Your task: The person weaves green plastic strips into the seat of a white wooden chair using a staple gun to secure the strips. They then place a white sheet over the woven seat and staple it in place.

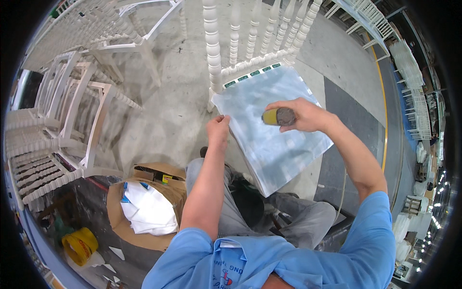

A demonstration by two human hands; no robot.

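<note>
A white chair with turned spindles stands before me, its seat covered by a pale bluish, see-through sheet. Along the seat's back edge, several small green labels show. My left hand is closed at the sheet's left edge, fingertips pinched together there; whatever they grip is too small to make out. Over the middle of the seat, my right hand grasps a short, rounded yellow-and-grey object. Its exact kind cannot be made out, and the palm hides part of it.
Stacked white chairs crowd the left side. Near my left knee sits an open cardboard box with white sheets inside. A yellow bucket lies at the lower left. More white chairs stand at the far right.
</note>
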